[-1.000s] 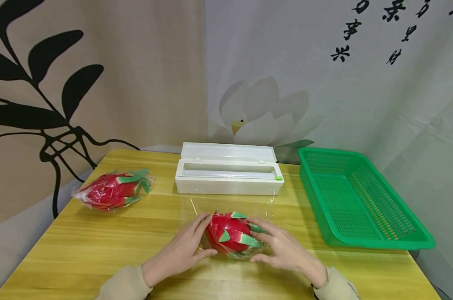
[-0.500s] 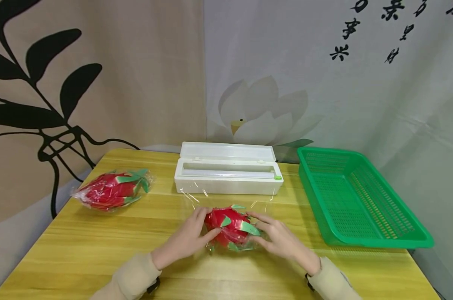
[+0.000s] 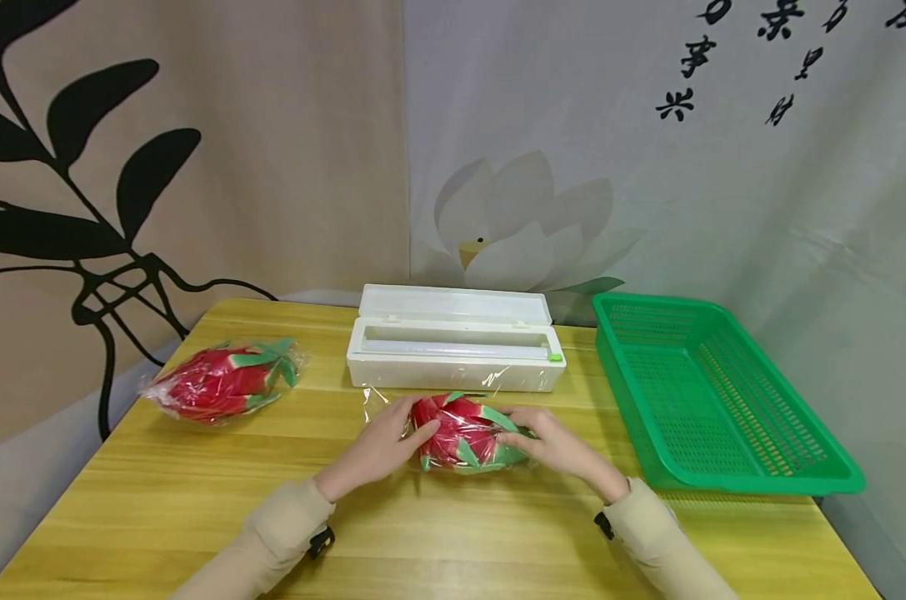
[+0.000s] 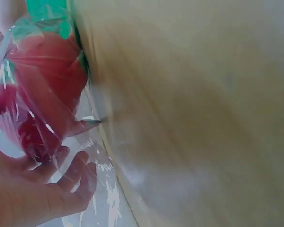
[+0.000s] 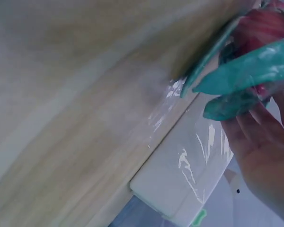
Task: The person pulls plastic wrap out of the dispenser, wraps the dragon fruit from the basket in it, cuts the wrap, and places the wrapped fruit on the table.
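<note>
A red dragon fruit (image 3: 460, 432) with green scales sits in clear plastic film at mid-table. My left hand (image 3: 383, 443) grips its left end, thumb on the near side and fingers behind. The right hand (image 3: 553, 443) holds the green-tipped end from the other side. In the left wrist view, film stretches shiny over the fruit (image 4: 52, 71), and loose film trails past the fingers of the left hand (image 4: 33, 189). Green scales (image 5: 246, 71) stick out beside the right hand (image 5: 267, 156) in the right wrist view; its thumb is hidden there.
Behind the fruit stands a white cling film box (image 3: 456, 367), lid up, a roll inside. Another dragon fruit (image 3: 223, 382), wrapped in film, lies at the left of the wooden table (image 3: 197, 500). A green plastic basket (image 3: 723, 400) stands at the right edge.
Both hands have closed in on the fruit and moved it away from me, nearer the box. The fruit has turned over, and film that lay flat behind it is now drawn around it.
</note>
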A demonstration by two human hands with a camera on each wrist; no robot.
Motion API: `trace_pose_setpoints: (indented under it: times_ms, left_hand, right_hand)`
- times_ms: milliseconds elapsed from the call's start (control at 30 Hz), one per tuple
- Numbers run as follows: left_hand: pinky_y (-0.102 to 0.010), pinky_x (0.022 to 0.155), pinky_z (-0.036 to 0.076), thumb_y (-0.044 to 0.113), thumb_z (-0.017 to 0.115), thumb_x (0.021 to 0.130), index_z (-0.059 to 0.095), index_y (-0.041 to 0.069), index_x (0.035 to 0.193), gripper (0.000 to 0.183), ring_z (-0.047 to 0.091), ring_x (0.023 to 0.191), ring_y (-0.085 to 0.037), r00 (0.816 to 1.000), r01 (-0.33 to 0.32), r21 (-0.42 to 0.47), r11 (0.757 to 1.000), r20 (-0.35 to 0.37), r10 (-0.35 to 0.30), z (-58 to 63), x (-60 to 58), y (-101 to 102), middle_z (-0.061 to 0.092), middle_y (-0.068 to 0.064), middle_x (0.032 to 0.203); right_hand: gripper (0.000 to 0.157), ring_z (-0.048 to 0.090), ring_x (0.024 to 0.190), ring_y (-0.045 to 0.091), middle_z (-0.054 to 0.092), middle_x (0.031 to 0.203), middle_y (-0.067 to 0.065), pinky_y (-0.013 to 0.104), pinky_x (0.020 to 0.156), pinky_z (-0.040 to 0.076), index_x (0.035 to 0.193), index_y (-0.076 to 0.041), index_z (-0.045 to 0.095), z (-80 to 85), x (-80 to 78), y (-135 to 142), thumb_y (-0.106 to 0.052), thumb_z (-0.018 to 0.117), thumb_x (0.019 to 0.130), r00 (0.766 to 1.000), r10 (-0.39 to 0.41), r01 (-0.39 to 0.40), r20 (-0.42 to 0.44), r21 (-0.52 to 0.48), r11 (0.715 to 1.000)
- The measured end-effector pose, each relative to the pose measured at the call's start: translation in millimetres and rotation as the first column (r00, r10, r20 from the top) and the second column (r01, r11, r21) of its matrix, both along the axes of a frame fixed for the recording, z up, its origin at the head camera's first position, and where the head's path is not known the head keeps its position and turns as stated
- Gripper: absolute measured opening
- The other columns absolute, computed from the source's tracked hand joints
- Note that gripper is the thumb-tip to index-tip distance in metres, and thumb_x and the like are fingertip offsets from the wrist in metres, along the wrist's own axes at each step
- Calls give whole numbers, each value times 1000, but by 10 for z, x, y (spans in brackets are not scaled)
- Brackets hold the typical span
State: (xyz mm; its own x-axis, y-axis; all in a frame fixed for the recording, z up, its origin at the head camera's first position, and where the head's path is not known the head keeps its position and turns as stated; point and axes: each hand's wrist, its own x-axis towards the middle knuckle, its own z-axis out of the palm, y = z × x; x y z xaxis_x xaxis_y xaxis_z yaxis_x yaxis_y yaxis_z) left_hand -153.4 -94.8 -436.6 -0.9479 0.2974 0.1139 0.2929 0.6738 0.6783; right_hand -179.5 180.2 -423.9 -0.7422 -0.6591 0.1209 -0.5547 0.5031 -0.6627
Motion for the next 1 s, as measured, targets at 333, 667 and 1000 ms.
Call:
trace_pose_setpoints:
  times_ms: [333,667,1000]
  left_hand:
    - [-49,104,43,53,44,96,47,9,135,59,52,123,-29,998,-24,45,999,53,22,39,-168,66,56,-12,132]
    - [-51,106,39,51,40,98,49,7,133,57,48,125,-30,996,-64,71,995,61,60,20,-369,160,58,-12,130]
    - [-44,87,38,56,40,96,54,0,130,67,33,118,-28,984,-166,12,986,65,165,57,-463,241,42,-16,119]
  right_hand:
    - [23,33,55,0,41,64,-5,16,51,31,90,-2,64,-57,-217,99,-20,52,98,975,-6,21,222,-67,998]
    - [41,34,57,7,66,112,25,18,54,30,73,9,51,-31,-378,140,-22,49,100,937,-58,88,345,-70,994]
    - [40,31,54,12,33,59,2,30,57,33,66,-5,42,-38,-458,135,-24,45,101,897,-121,168,425,-75,983]
